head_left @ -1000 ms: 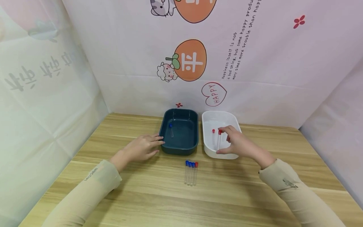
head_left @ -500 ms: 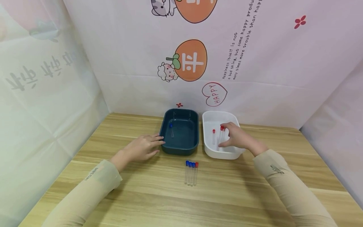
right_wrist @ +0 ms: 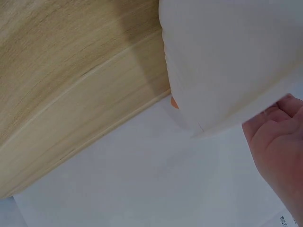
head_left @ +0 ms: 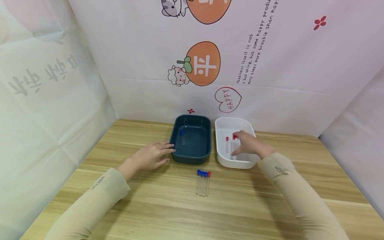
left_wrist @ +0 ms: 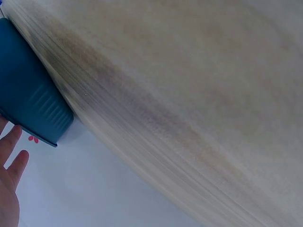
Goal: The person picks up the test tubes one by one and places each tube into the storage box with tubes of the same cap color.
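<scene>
In the head view my right hand reaches into the white bin. Thumb and index finger hold a test tube with a red cap low inside it. Another red-capped test tube lies to its left in the same bin. My left hand has its fingers stretched out, tips at the left rim of the dark teal bin. A blue-capped test tube lies in that bin. The right wrist view shows part of the right hand behind the bin's white wall; its fingertips are hidden.
Several test tubes lie side by side on the wooden table in front of the bins, mostly blue-capped with one red-capped at the right end. A printed cloth hangs right behind both bins.
My right hand has moved forward and down into the white bin, bringing the red-capped test tube from near the front rim to beside the other one. The left hand stays put.
</scene>
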A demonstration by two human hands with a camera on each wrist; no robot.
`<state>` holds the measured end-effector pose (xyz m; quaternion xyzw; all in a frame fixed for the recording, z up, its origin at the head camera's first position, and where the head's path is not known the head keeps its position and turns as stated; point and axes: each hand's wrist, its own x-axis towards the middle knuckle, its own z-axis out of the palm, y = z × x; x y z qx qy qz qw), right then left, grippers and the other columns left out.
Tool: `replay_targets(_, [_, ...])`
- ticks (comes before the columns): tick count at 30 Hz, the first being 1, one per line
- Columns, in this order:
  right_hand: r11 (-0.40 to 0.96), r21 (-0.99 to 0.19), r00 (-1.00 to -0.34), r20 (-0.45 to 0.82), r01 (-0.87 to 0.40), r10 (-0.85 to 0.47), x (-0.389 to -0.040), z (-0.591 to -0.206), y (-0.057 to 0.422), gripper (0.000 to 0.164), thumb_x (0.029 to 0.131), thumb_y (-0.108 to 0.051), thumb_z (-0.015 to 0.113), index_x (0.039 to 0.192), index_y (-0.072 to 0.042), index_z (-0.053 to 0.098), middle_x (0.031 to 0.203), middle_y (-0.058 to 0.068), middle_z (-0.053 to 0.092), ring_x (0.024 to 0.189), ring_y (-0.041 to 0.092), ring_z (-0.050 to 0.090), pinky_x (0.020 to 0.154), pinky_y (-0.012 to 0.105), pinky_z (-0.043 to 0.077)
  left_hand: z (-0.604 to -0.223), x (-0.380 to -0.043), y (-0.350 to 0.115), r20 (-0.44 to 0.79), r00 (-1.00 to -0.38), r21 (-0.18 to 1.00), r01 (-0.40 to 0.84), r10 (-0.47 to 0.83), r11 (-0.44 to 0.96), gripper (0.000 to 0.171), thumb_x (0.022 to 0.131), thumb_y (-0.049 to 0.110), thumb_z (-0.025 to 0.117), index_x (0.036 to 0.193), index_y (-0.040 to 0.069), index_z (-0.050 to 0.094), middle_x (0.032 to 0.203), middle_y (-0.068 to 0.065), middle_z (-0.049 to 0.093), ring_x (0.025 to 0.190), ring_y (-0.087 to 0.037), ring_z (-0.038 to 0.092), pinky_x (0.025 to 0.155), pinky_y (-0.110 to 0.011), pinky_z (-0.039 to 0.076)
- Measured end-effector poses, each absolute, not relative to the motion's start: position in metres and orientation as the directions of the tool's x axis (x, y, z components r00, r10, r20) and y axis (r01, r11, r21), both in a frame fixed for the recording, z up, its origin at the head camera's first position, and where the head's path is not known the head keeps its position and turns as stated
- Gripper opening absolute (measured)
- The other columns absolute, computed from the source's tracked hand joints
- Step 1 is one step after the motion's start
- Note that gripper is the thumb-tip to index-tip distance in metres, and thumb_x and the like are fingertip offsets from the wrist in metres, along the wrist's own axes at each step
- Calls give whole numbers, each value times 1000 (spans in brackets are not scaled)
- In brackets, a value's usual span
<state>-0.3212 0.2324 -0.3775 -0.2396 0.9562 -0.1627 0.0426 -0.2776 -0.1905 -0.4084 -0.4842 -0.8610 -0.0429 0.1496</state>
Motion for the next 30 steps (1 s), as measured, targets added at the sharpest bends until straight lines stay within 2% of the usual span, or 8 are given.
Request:
replay_targets(11, [876,-308,-895,-134,-371,-426,-334,-386,231,87,76,-22,91,140,17,47,133,32,55,127,47,52,113,56,39,-409,-278,-190,293,-492,-61,846,820,530,40,97,20,71,133,2,67,139,-19,62,130,-35,58,102,-49,52])
replay_targets(30, [890,-243,-878,-199,-386,-435,-346,-393,227,89,76,-22,90,143,16,45,141,36,49,133,51,46,116,55,35,-407,-276,-190,289,-499,-73,840,817,538,41,96,20,71,133,2,67,139,-18,62,130,-34,58,101,-49,53])
